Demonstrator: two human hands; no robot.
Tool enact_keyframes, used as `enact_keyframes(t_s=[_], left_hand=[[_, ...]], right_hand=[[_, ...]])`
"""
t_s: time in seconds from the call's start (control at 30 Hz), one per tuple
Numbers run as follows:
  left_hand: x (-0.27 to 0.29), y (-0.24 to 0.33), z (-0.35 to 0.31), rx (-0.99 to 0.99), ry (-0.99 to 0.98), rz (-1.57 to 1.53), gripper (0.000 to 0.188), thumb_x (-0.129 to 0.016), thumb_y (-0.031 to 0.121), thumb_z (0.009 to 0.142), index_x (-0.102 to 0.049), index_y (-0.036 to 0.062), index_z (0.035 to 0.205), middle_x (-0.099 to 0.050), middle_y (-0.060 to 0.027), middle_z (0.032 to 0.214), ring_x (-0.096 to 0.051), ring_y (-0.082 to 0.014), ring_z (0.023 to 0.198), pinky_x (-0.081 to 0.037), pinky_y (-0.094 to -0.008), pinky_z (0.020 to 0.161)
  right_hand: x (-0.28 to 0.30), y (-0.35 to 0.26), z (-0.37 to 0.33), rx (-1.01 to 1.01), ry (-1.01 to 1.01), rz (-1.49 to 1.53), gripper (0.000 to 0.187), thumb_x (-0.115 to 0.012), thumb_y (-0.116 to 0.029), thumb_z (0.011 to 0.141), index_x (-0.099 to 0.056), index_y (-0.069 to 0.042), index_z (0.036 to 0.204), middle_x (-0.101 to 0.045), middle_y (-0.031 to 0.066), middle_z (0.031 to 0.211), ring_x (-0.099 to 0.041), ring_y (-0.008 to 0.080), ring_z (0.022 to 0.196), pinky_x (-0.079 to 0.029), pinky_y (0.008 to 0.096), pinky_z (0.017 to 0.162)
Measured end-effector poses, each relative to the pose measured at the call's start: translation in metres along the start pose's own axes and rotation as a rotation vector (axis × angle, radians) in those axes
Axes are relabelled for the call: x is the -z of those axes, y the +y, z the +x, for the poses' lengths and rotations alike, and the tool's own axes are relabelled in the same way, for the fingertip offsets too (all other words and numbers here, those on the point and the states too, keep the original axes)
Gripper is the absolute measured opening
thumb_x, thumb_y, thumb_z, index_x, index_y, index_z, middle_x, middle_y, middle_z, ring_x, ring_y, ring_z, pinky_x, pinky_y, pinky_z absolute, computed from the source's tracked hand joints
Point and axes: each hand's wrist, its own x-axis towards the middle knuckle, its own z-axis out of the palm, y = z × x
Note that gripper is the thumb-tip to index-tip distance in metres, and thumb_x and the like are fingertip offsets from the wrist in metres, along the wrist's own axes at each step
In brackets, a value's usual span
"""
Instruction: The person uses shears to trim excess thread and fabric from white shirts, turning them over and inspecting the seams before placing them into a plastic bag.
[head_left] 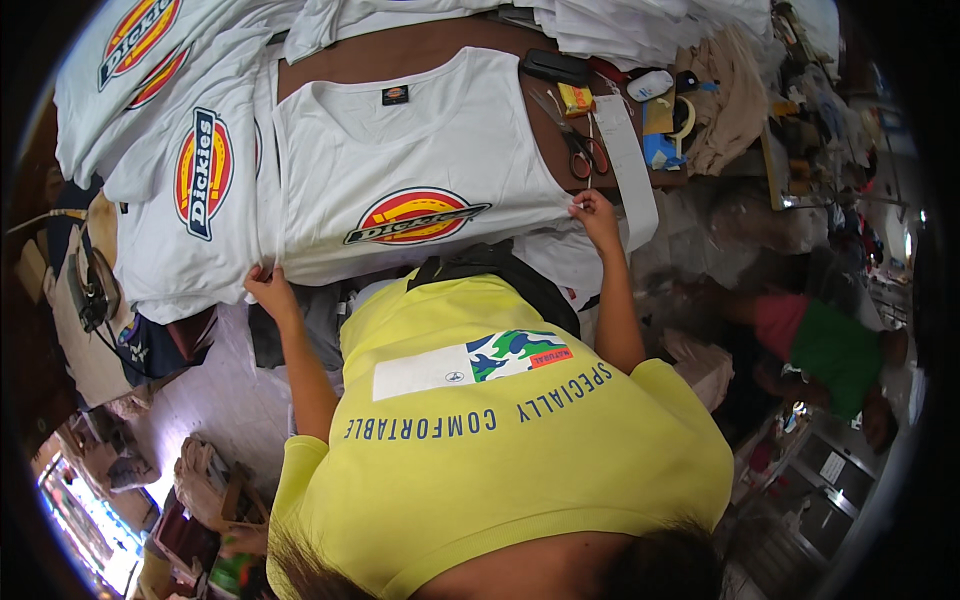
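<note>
A white sleeveless shirt [400, 140] with a red, yellow and dark blue print lies spread on the brown table, its neck away from me. My left hand [270, 288] pinches the shirt's near left edge. At the armhole on the right, my right hand [594, 212] pinches the cloth between thumb and fingers. The cloth between both hands hangs over the table's near edge. To the left, a pile of white printed shirts [160, 210] touches the spread one.
Right of the shirt lie scissors [580, 150], a yellow packet [575, 99], a long paper strip [628, 165], a tape roll [684, 117] and a black case [555, 67]. An iron [92, 290] stands at left. Another person in green [835, 355] is at the right.
</note>
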Motion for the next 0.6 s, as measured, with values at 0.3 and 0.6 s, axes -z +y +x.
enact_keyframes(t_s=[0.3, 0.6], left_hand=[[-0.080, 0.157, -0.023, -0.848, -0.479, 0.412, 0.040, -0.050, 0.018, 0.088, -0.044, 0.0130, 0.127, -0.038, -0.0066, 0.137, -0.031, -0.0295, 0.130, -0.022, -0.0525, 0.103], [-0.138, 0.172, 0.065, -0.916, -0.341, 0.614, 0.053, -0.041, 0.042, 0.091, -0.036, 0.0141, 0.135, -0.030, -0.0005, 0.143, -0.023, -0.0230, 0.134, -0.014, -0.0538, 0.105]], right_hand=[[-0.061, -0.082, -0.012, 0.404, 0.455, -0.929, 0.022, -0.060, -0.013, 0.078, -0.055, -0.009, 0.099, -0.060, 0.0043, 0.099, -0.056, 0.0245, 0.095, -0.039, 0.0436, 0.085], [-0.110, -0.083, 0.049, 0.685, 0.123, -1.018, 0.055, -0.038, -0.046, 0.091, -0.031, -0.018, 0.138, -0.030, 0.0034, 0.143, -0.027, 0.0244, 0.132, -0.016, 0.0492, 0.106]])
